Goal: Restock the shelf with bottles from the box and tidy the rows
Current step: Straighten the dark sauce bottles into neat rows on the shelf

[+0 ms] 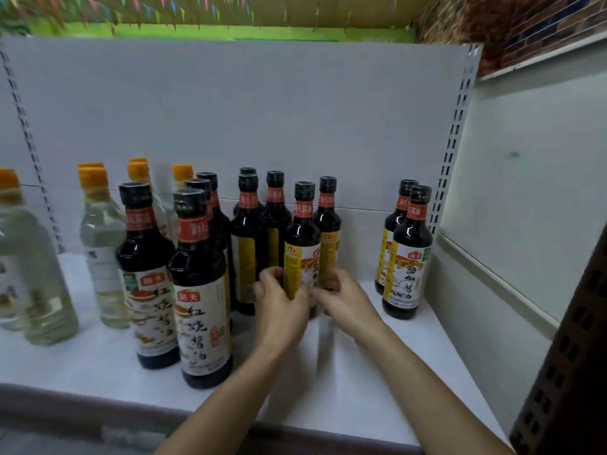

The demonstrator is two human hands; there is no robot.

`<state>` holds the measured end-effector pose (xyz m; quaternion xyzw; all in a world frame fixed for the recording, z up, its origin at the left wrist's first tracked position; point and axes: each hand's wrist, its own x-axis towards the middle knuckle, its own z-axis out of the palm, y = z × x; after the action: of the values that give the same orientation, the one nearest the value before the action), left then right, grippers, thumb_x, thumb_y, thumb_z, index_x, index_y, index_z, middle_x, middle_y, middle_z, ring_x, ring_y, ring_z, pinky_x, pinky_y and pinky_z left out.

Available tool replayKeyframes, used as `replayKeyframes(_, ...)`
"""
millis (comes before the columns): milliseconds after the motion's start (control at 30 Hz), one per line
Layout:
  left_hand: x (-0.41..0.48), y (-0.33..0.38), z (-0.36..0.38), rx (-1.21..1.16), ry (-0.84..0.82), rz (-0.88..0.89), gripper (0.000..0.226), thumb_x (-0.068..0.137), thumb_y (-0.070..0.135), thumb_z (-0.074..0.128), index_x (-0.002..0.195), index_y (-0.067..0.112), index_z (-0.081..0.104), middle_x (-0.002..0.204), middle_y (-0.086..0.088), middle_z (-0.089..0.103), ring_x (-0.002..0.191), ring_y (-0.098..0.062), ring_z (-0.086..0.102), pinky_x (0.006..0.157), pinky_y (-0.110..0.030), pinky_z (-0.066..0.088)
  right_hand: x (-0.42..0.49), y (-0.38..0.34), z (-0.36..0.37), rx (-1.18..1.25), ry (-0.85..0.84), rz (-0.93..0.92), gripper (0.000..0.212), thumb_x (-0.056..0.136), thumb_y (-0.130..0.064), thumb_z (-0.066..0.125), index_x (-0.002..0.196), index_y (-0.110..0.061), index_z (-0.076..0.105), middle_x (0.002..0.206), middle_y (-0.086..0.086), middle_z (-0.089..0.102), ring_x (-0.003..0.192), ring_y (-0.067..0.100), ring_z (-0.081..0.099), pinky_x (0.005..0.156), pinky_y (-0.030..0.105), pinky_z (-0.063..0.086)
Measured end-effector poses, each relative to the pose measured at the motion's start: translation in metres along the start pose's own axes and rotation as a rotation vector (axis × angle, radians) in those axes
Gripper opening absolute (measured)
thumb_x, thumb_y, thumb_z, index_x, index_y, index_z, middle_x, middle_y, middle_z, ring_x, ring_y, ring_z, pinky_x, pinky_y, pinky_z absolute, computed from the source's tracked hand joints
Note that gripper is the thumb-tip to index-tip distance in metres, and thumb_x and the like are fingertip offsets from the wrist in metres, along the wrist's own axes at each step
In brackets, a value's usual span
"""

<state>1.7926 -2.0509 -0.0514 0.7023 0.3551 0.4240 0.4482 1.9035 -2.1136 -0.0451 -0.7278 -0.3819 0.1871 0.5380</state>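
Observation:
A dark soy sauce bottle (pixel 302 239) with a yellow label stands upright on the white shelf (pixel 361 389), near its middle. My left hand (pixel 279 303) wraps its lower left side and my right hand (pixel 345 297) grips its lower right side. Just behind it to the right stands another dark bottle (pixel 328 221). More dark bottles (pixel 249 238) stand in rows to the left. Two dark bottles (pixel 410 251) stand apart at the right end. At the front left are two dark bottles with white labels (pixel 200 290). No box is in view.
Clear bottles with orange caps (pixel 101 244) stand at the left, one large (pixel 33 274) at the far left. The shelf's white back panel (pixel 262 110) and a slotted upright (pixel 453 142) bound it behind and to the right. A dark perforated panel (pixel 571 356) juts in lower right.

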Motion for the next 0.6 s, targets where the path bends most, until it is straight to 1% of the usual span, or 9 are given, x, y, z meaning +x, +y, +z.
replayKeyframes(67,0.006,-0.007,-0.001,-0.018,-0.078,-0.033,0.06,0.097,0.029,0.064,0.147,0.021,0.031,0.137,0.002,0.039,0.122,-0.017,0.048,0.09,-0.027,0.042,0.004,-0.002,0.007,0.001,0.013,-0.011,0.038,0.096,-0.019,0.066,0.131,-0.025,0.05,0.118,-0.009,0.064,0.109,0.01,0.061,0.097,0.03,0.05)
replayKeyframes(100,0.009,-0.01,0.0,-0.021,-0.108,-0.044,0.065,0.098,0.031,0.063,0.151,0.022,0.028,0.143,0.001,0.041,0.125,-0.017,0.049,0.092,-0.027,0.042,0.005,-0.002,0.008,-0.002,0.029,-0.007,0.041,0.096,-0.015,0.064,0.134,-0.024,0.049,0.12,-0.007,0.064,0.11,0.011,0.06,0.097,0.028,0.049)
replayKeyframes(167,0.013,-0.013,0.004,-0.024,-0.139,-0.055,0.07,0.096,0.035,0.064,0.154,0.025,0.025,0.147,-0.002,0.044,0.128,-0.02,0.051,0.098,-0.032,0.044,0.009,-0.001,0.009,-0.018,0.068,0.007,0.048,0.095,-0.01,0.059,0.141,-0.021,0.046,0.128,-0.002,0.064,0.116,0.015,0.06,0.1,0.031,0.048)
replayKeyframes(233,0.017,-0.012,0.009,-0.024,-0.129,-0.061,0.071,0.094,0.037,0.064,0.153,0.026,0.026,0.144,-0.004,0.045,0.126,-0.023,0.053,0.103,-0.039,0.047,0.015,0.002,0.008,-0.02,0.094,0.02,0.051,0.095,-0.009,0.057,0.143,-0.02,0.044,0.13,0.001,0.064,0.119,0.018,0.061,0.104,0.037,0.049)
replayKeyframes(300,0.022,-0.011,0.013,0.027,-0.104,-0.065,0.071,0.094,0.04,0.064,0.153,0.024,0.028,0.141,-0.007,0.045,0.125,-0.027,0.052,0.105,-0.045,0.047,0.02,0.002,0.005,-0.024,0.11,0.038,0.048,0.096,-0.014,0.058,0.142,-0.021,0.044,0.13,0.001,0.064,0.118,0.019,0.061,0.105,0.041,0.049)
replayKeyframes(400,0.028,-0.01,0.017,0.09,-0.073,-0.063,0.073,0.092,0.047,0.066,0.152,0.024,0.029,0.138,-0.009,0.045,0.125,-0.03,0.051,0.105,-0.044,0.046,0.031,0.004,-0.001,-0.033,0.14,0.038,0.045,0.098,-0.022,0.06,0.14,-0.02,0.044,0.131,0.004,0.063,0.115,0.02,0.062,0.103,0.042,0.05)
replayKeyframes(433,0.03,-0.011,0.018,0.101,-0.062,-0.062,0.074,0.091,0.049,0.067,0.151,0.023,0.031,0.137,-0.009,0.046,0.125,-0.03,0.052,0.104,-0.043,0.046,0.035,0.004,-0.002,-0.043,0.154,0.04,0.046,0.098,-0.027,0.061,0.14,-0.019,0.043,0.134,0.006,0.061,0.116,0.022,0.062,0.103,0.043,0.05)
replayKeyframes(500,0.032,-0.014,0.02,0.119,-0.049,-0.047,0.073,0.09,0.052,0.067,0.148,0.024,0.034,0.134,-0.008,0.049,0.122,-0.029,0.053,0.101,-0.04,0.046,0.043,0.005,-0.006,-0.088,0.176,0.055,0.058,0.098,-0.038,0.062,0.147,-0.018,0.039,0.142,0.009,0.054,0.122,0.026,0.059,0.104,0.044,0.048)
replayKeyframes(600,0.033,-0.018,0.022,0.13,-0.037,-0.015,0.067,0.091,0.052,0.065,0.146,0.025,0.037,0.132,-0.005,0.05,0.118,-0.024,0.054,0.09,-0.032,0.042,0.054,0.004,-0.008,-0.106,0.179,0.047,0.067,0.096,-0.042,0.065,0.151,-0.018,0.036,0.146,0.006,0.053,0.13,0.026,0.054,0.106,0.043,0.046)
